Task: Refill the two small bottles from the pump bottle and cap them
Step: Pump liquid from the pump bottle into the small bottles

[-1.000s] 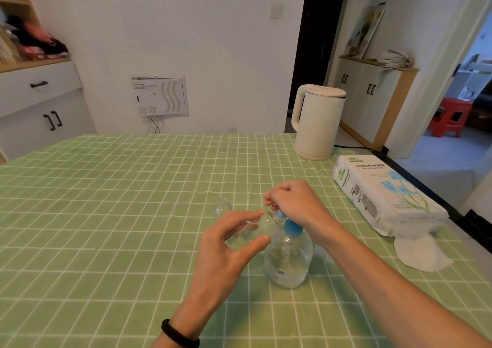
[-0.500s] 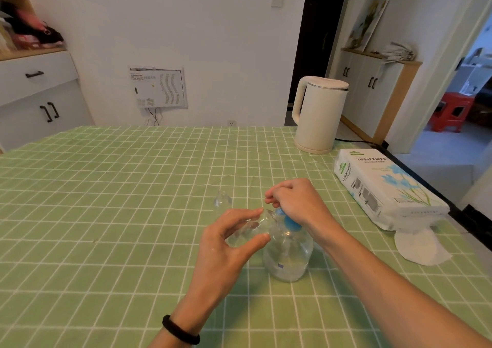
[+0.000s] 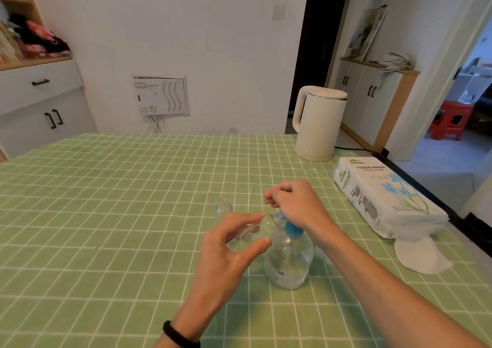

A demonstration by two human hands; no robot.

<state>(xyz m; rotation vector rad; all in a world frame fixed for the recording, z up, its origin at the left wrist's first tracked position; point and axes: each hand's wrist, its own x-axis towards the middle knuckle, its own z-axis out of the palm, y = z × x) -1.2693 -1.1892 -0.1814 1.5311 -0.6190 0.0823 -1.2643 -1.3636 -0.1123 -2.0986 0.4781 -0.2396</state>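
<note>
A clear round pump bottle [image 3: 288,261] with a blue pump collar stands on the green checked table [image 3: 106,214]. My right hand [image 3: 295,205] rests on top of its pump head, fingers curled, hiding the nozzle. My left hand [image 3: 226,251] holds a small clear bottle [image 3: 251,234] tilted on its side between thumb and fingers, its mouth pointing at the pump spout. A second small clear bottle [image 3: 223,207] stands upright on the table just behind my left hand, apart from both hands. No caps are visible.
A white electric kettle [image 3: 318,123] stands at the table's back right, its cord running off the edge. A white tissue paper pack [image 3: 383,195] lies along the right edge, with a loose white tissue [image 3: 418,254] in front of it.
Both hands keep the same grip on the small bottle and the pump. Only the camera has tilted a little, shifting the scene in the frame.
</note>
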